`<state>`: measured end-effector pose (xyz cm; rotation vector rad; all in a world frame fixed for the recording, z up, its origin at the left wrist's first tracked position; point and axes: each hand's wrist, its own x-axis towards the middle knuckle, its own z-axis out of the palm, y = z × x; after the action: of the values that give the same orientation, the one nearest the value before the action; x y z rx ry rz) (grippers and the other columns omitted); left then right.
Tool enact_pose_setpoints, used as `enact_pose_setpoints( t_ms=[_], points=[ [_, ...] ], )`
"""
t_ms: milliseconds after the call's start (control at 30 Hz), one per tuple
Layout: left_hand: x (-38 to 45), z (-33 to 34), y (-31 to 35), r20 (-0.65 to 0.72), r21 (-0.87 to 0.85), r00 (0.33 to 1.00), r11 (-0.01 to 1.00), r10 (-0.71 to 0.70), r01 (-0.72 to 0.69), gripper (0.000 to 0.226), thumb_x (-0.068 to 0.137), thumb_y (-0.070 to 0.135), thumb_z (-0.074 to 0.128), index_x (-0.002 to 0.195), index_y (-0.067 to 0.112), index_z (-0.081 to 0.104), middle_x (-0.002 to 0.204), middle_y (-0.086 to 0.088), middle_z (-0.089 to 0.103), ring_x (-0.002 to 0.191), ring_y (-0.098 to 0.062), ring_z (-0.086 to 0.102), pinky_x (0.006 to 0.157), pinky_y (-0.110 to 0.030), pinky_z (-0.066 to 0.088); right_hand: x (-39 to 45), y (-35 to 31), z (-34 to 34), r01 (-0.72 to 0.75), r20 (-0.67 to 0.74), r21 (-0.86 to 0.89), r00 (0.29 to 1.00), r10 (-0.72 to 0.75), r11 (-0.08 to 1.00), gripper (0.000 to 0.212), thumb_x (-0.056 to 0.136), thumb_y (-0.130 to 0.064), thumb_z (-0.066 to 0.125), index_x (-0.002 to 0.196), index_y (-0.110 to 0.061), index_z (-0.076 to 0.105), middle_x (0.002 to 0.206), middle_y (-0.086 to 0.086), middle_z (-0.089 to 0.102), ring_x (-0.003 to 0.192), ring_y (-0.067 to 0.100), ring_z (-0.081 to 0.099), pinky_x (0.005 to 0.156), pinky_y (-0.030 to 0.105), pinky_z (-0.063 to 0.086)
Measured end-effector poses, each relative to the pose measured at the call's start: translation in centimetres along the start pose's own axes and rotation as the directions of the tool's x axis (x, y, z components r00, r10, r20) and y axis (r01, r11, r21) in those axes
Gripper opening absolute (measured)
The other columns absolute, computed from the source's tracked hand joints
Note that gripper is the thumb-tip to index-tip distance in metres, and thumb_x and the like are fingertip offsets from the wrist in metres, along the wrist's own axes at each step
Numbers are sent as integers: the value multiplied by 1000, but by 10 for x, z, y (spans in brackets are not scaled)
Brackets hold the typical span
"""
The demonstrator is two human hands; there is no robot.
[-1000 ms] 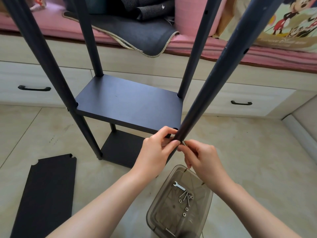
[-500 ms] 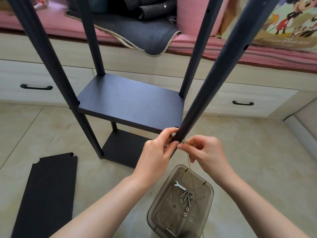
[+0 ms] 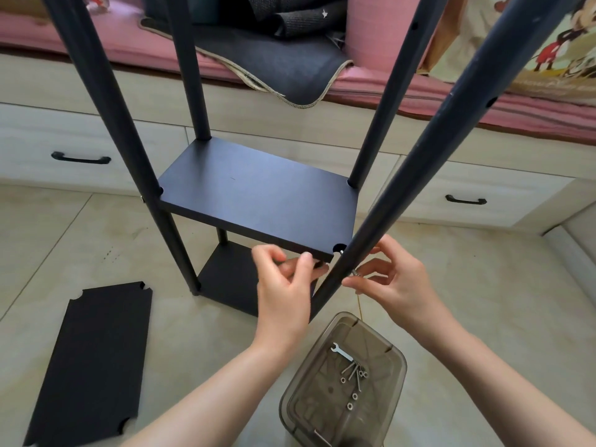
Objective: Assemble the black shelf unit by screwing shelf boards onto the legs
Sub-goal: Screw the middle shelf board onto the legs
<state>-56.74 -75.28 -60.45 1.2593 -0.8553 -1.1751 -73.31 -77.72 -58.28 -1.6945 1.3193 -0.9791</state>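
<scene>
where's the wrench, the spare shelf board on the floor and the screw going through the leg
wrench (image 3: pixel 342 351): head view, middle of its flat shaft, inside the plastic bin.
spare shelf board (image 3: pixel 93 359): head view, centre of its top face, on the floor tiles.
screw (image 3: pixel 341 252): head view, tip sticking out beside the leg.

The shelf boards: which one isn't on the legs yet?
The loose board lying flat on the floor at left; the middle board and bottom board sit between the legs.

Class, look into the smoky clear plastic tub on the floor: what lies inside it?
Inside the smoky clear plastic tub lie a small flat silver wrench, a few long silver screws and several small nuts. The picture's lower edge cuts off the tub's near end.
</scene>
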Motion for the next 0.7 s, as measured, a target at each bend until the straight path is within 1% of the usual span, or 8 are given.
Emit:
enact_pose_setpoints(
  t_ms=[33, 67, 133, 167, 267, 467, 600, 700],
  points=[
    [2, 0, 2, -49, -89, 993, 991, -107, 102, 21, 102, 17, 58, 109, 12, 39, 94, -5, 70, 79, 1, 73, 73, -14, 54, 0, 0, -1, -4, 8, 4, 1000, 4, 1000, 48, 70, -5, 86, 101, -34, 63, 90, -14, 62, 76, 21, 69, 69, 41, 59],
    [6, 0, 3, -48, -201, 976, 959, -215, 201, 23, 102, 20, 58, 113, 9, 42, 99, -8, 73, 84, -3, 75, 80, -19, 56, 0, -1, -2, -9, 14, 4, 1000, 9, 1000, 49, 69, -5, 86, 101, -35, 63, 91, -13, 63, 77, 22, 69, 72, 42, 60],
    [15, 1, 4, 82, -394, 925, 840, -372, 373, 31, 102, 26, 57, 126, 7, 49, 105, -14, 76, 98, -21, 75, 99, -39, 54, 0, -2, -5, -13, 33, 14, 999, 12, 1000, 50, 69, -3, 85, 103, -32, 64, 93, -10, 64, 80, 22, 71, 75, 42, 60],
    [19, 2, 6, 156, -422, 907, 804, -392, 420, 35, 103, 28, 56, 130, 6, 53, 108, -16, 76, 104, -26, 74, 104, -43, 51, 0, -3, -6, -14, 45, 26, 999, 13, 1000, 49, 70, 0, 84, 104, -30, 64, 95, -8, 65, 81, 22, 72, 77, 42, 61],
    [22, 4, 9, 254, -349, 904, 839, -344, 417, 38, 103, 31, 55, 129, 4, 59, 112, -16, 75, 107, -27, 72, 102, -40, 52, 1, -3, -9, -5, 59, 24, 998, 3, 1000, 44, 74, 5, 79, 104, -25, 67, 96, -4, 70, 86, 19, 72, 77, 36, 60],
    [24, 8, 5, 247, -228, 908, 890, -340, 395, 38, 103, 32, 56, 127, 3, 55, 105, -13, 77, 102, -23, 75, 101, -39, 55, 2, -6, -11, 32, 47, -22, 998, -31, 999, 41, 71, 3, 82, 98, -25, 69, 90, -8, 71, 82, 13, 72, 69, 27, 57],
    [25, 6, 7, 262, -243, 914, 896, -310, 373, 24, 103, 27, 56, 119, 10, 60, 105, -8, 78, 101, -24, 75, 97, -38, 56, 5, -7, -10, 59, 49, -40, 997, -57, 997, 43, 70, 2, 83, 98, -28, 69, 91, -7, 70, 81, 16, 73, 70, 36, 60],
    [25, 5, 5, 273, -242, 914, 898, -300, 367, 23, 102, 24, 57, 115, 6, 64, 105, -11, 78, 100, -23, 75, 93, -34, 56, 8, -7, -10, 85, 46, -35, 995, -83, 996, 42, 68, 1, 84, 97, -26, 70, 90, -4, 71, 81, 18, 72, 71, 37, 61]
  ],
)
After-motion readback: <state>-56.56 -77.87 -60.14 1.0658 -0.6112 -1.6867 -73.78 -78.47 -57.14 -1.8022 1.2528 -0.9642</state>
